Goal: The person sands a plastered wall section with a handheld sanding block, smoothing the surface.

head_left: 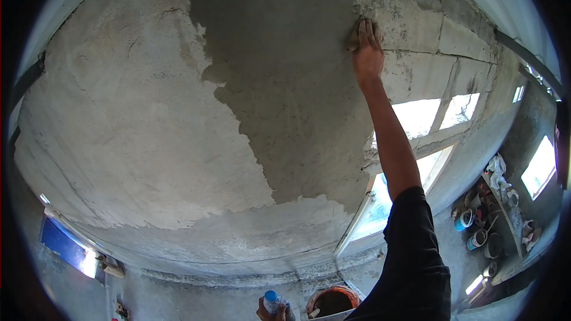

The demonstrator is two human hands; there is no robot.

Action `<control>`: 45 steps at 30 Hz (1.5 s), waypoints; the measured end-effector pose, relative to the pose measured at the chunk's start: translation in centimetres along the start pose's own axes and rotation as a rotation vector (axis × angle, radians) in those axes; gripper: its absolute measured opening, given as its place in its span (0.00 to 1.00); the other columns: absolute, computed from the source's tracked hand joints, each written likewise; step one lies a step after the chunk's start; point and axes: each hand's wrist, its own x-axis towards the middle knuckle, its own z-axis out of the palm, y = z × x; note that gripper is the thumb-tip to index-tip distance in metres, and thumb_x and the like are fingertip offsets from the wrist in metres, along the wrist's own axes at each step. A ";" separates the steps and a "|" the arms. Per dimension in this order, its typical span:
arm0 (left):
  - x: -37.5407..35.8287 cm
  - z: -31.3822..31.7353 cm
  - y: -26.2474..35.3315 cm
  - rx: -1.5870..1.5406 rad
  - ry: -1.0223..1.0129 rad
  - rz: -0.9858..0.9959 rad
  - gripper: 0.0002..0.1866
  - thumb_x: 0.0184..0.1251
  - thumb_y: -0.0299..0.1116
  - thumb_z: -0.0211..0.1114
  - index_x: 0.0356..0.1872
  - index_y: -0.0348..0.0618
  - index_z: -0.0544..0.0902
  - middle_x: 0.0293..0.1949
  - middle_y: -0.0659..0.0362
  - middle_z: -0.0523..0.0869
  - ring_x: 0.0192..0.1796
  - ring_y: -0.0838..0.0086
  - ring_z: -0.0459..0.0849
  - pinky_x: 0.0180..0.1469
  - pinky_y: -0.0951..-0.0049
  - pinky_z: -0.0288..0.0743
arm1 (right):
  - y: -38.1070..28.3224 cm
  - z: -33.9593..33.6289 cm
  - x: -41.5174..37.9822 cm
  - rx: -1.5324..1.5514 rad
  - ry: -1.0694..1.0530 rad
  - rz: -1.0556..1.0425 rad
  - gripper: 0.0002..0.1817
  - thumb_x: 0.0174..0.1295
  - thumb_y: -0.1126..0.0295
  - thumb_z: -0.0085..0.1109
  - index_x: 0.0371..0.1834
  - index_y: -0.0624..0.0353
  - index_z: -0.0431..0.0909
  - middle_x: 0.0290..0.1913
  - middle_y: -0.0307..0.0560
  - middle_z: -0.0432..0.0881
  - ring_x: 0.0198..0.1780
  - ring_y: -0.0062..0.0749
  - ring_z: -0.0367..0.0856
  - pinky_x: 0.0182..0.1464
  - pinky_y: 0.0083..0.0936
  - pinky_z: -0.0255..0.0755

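My right hand (369,53) is stretched up with its fingers flat on a tan pad (353,38), pressing it against the wall at the edge of a dark, wet patch of plaster (285,83). To the left of the patch lies paler, dry plaster (119,137). To its right are bare grey blocks (428,30). My black sleeve (413,255) covers the upper arm. At the bottom edge my left hand (270,312) grips a clear plastic bottle with a blue cap (272,301).
An orange bucket (331,300) stands below, beside the bottle. A bright window opening (419,119) lies right of my arm. A shelf with cans and rags (491,220) runs along the right wall. A blue-lit opening (65,246) is at the lower left.
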 end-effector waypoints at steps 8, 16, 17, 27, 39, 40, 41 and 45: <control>-0.7 -0.5 0.9 -0.101 0.066 -0.063 0.29 0.55 0.41 0.69 0.55 0.35 0.71 0.30 0.50 0.85 0.28 0.64 0.83 0.30 0.65 0.78 | 0.4 0.2 -0.6 0.032 -0.067 0.076 0.37 0.49 0.83 0.57 0.66 0.51 0.64 0.67 0.45 0.65 0.68 0.45 0.62 0.66 0.34 0.65; -0.9 -0.8 -0.7 0.014 0.074 -0.032 0.30 0.56 0.44 0.68 0.55 0.35 0.70 0.29 0.50 0.85 0.28 0.63 0.83 0.30 0.64 0.77 | 0.9 0.2 -0.4 0.020 -0.008 -0.063 0.40 0.45 0.84 0.61 0.67 0.51 0.63 0.67 0.44 0.66 0.69 0.44 0.59 0.64 0.34 0.67; -0.7 -0.9 -0.8 0.053 0.062 -0.018 0.30 0.56 0.43 0.68 0.55 0.35 0.71 0.29 0.50 0.84 0.28 0.63 0.83 0.30 0.64 0.77 | 0.5 0.0 -0.3 0.024 -0.004 -0.062 0.40 0.45 0.84 0.61 0.67 0.51 0.63 0.67 0.44 0.66 0.69 0.44 0.59 0.64 0.34 0.67; -0.6 -0.5 1.4 -0.019 0.062 0.021 0.26 0.57 0.41 0.67 0.53 0.38 0.72 0.28 0.51 0.84 0.28 0.65 0.83 0.28 0.65 0.76 | -0.1 -0.6 -0.1 0.039 -0.045 -0.010 0.40 0.47 0.84 0.58 0.68 0.50 0.61 0.68 0.45 0.63 0.69 0.45 0.60 0.67 0.35 0.63; -1.2 0.1 -1.4 -0.034 0.044 -0.013 0.24 0.58 0.37 0.68 0.52 0.38 0.72 0.28 0.52 0.84 0.28 0.68 0.83 0.29 0.68 0.78 | 0.7 -0.1 -0.6 0.053 -0.048 -0.161 0.40 0.47 0.84 0.59 0.68 0.49 0.61 0.68 0.41 0.64 0.69 0.47 0.60 0.63 0.36 0.70; -1.1 0.1 -1.4 -0.032 0.042 -0.011 0.24 0.58 0.37 0.68 0.52 0.38 0.72 0.28 0.52 0.84 0.28 0.68 0.83 0.29 0.68 0.78 | 0.9 0.1 -0.5 -0.028 -0.062 -0.157 0.40 0.47 0.83 0.59 0.68 0.49 0.61 0.68 0.41 0.64 0.69 0.47 0.60 0.63 0.36 0.69; -1.2 -0.1 -1.3 -0.031 0.033 -0.020 0.24 0.58 0.37 0.68 0.53 0.37 0.72 0.28 0.52 0.84 0.29 0.68 0.83 0.29 0.68 0.78 | 1.0 -0.1 -0.5 -0.028 -0.064 -0.153 0.40 0.47 0.83 0.59 0.68 0.49 0.61 0.68 0.41 0.64 0.69 0.47 0.60 0.63 0.36 0.69; -0.8 -0.3 0.1 -0.006 0.032 0.017 0.25 0.57 0.38 0.68 0.53 0.37 0.72 0.28 0.52 0.84 0.28 0.68 0.83 0.29 0.68 0.78 | 0.3 -0.9 -0.5 0.020 -0.067 -0.086 0.41 0.48 0.83 0.60 0.68 0.48 0.61 0.68 0.41 0.64 0.69 0.47 0.60 0.63 0.36 0.69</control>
